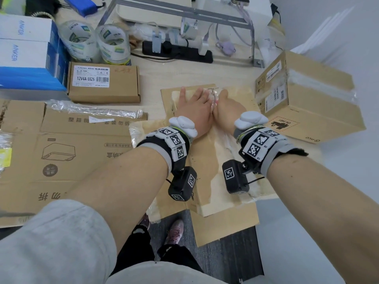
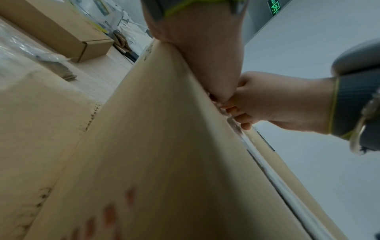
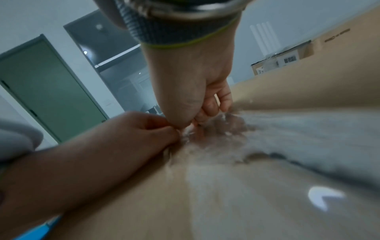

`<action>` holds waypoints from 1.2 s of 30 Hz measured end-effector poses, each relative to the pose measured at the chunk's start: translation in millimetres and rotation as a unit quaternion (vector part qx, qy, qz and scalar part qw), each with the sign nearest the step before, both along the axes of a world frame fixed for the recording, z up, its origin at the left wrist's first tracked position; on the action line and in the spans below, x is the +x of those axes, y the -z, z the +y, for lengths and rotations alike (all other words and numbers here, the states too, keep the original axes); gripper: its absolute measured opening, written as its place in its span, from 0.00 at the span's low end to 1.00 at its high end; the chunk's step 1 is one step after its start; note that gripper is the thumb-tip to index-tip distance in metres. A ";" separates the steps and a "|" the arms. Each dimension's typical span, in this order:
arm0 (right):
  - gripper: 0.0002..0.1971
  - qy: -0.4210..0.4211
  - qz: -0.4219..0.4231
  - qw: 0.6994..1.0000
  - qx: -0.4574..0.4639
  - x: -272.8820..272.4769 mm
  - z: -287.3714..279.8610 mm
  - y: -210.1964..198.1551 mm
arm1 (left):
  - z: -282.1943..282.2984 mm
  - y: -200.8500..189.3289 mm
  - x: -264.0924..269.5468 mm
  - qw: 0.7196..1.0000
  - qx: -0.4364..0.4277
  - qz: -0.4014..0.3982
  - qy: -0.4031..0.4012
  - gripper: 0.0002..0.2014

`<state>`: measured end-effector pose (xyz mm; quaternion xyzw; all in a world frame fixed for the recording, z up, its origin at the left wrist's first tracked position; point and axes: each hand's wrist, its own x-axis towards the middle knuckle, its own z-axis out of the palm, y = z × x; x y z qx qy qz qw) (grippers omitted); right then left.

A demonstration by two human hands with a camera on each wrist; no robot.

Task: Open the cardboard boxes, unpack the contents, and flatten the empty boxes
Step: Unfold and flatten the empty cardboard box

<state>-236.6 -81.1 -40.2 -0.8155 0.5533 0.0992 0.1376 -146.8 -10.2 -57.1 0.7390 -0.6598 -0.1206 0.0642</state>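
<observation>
- At nine o'clock in the head view, two white-and-blue Anker boxes (image 1: pixel 24 50) are stacked at the worktop's (image 1: pixel 151 75) left edge.
- Below them, at about eight o'clock, a large flattened carton (image 1: pixel 61 152) printed with Chinese characters lies flat, with a crumpled strip of clear plastic (image 1: pixel 94 109) across its upper edge.
- At ten o'clock, a small brown power-adapter box (image 1: pixel 104 84) labelled 12V4A-5525 lies closed; two rolls of clear tape (image 1: pixel 94 43) stand just behind it, toward eleven o'clock.
- At twelve o'clock, a black power strip (image 1: pixel 178 52) with plugs in it lies under a grey metal frame.
- In the centre, the cardboard box (image 1: pixel 215 160) being worked on lies flat-topped on the worktop, its near end overhanging the edge, with clear tape (image 1: pixel 213 95) down its middle seam.
- The left hand (image 1: pixel 194 108) lies palm down on the box top, fingers straight and spread, touching the right hand.
- The right hand (image 1: pixel 229 107), just beside it at the seam, has its fingers curled; in the right wrist view the fingertips (image 3: pixel 207 113) pinch the tape at the seam.
- At two o'clock, a sealed brown shipping box (image 1: pixel 307 99) with barcode labels sits tilted, its corner near the centre box.
</observation>
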 end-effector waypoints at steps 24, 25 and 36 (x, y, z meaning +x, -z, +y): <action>0.16 -0.072 -0.016 0.997 0.010 -26.2 15.2 1.5 | 0.0 5.6 0.1 1.000 -0.019 -0.016 -0.001 0.25; 0.15 -0.077 -0.026 0.997 0.011 -29.0 14.9 0.5 | -1.1 6.0 -0.1 1.000 -0.019 -0.014 -0.001 0.25; 0.15 -0.037 -0.168 0.984 -0.051 -18.9 0.8 -19.3 | 1.4 6.1 1.9 0.999 -0.043 0.005 -0.003 0.24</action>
